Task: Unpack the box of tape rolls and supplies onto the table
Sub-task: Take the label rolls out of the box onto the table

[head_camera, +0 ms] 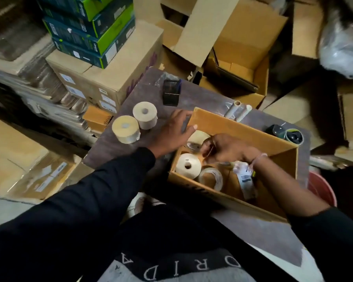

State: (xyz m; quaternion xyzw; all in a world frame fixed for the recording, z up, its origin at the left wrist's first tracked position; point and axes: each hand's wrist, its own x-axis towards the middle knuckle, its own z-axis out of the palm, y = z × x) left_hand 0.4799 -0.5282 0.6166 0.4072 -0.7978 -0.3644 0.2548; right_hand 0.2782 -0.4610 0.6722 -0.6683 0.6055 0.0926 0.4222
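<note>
An open cardboard box (240, 131) sits on a dark table (202, 96). Inside it lie a white roll (188, 165), a clear tape roll (211, 178), another tape roll (197, 140) and a plastic-wrapped packet (245, 178). My right hand (224, 148) reaches into the box and grips the tape roll near the box's left wall. My left hand (174, 132) lies with straight fingers against the outside of the box's left wall. Two pale rolls (145, 115) (125, 129) stand on the table left of the box.
A black dispenser-like object (171, 92) lies at the table's far side. Two white tubes (237, 109) and a dark tool (285, 134) sit behind the box. Cardboard boxes (238, 47) and stacked green-blue cartons (90, 27) surround the table. A red bucket (322, 188) stands at the right.
</note>
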